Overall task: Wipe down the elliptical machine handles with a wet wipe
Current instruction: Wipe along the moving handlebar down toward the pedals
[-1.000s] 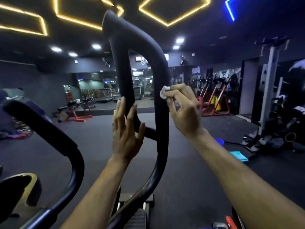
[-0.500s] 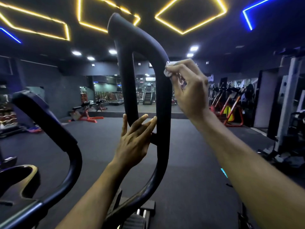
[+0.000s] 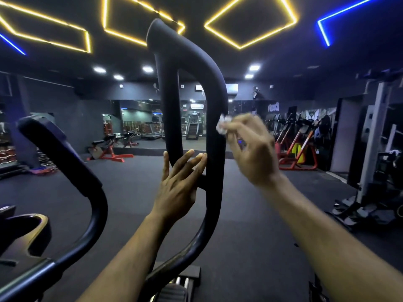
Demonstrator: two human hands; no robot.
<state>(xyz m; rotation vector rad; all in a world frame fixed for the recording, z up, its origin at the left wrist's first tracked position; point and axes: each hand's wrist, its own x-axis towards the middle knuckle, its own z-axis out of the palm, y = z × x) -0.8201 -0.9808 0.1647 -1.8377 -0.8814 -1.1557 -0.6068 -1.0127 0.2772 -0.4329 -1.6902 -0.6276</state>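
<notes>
A black D-shaped elliptical handle (image 3: 214, 101) rises in the middle of the view. My right hand (image 3: 253, 149), blurred by motion, pinches a small crumpled white wet wipe (image 3: 222, 125) against the right side of the handle's outer bar. My left hand (image 3: 178, 186) has straight fingers that rest on the inner side of that same bar, just above the short crossbar (image 3: 201, 182). A second black handle (image 3: 65, 162) curves at the left, untouched.
The elliptical's console edge (image 3: 24, 236) sits at lower left and its pedal base (image 3: 181, 282) below. Red benches (image 3: 109, 151), red-framed exercise bikes (image 3: 298, 144) and a grey cable rack (image 3: 370, 144) stand around a dark floor. A mirror wall lies behind.
My right hand has slid the wipe down the outer bar from near the top curve to mid-height. My left hand has stayed on the bar near the crossbar.
</notes>
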